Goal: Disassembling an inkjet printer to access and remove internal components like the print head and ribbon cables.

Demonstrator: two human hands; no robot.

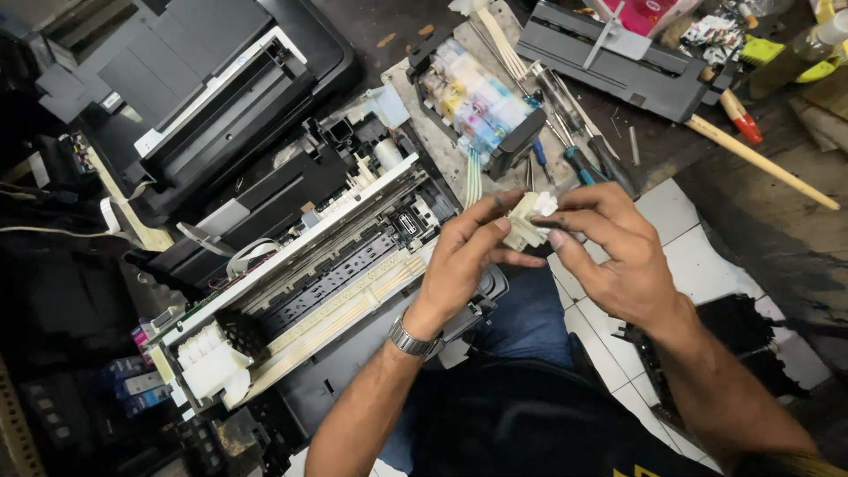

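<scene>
White plastic part [528, 221] pinched between left hand [464, 256] and right hand [609, 247], raised over lap for close inspection; opened printer [300, 274] at nine o'clock; ink tanks [477, 97], screwdrivers [574, 146] at twelve.

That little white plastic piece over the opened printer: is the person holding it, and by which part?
Yes. Both hands hold the small white plastic part: the left hand pinches its left side, the right hand its right side, by the fingertips.
</scene>
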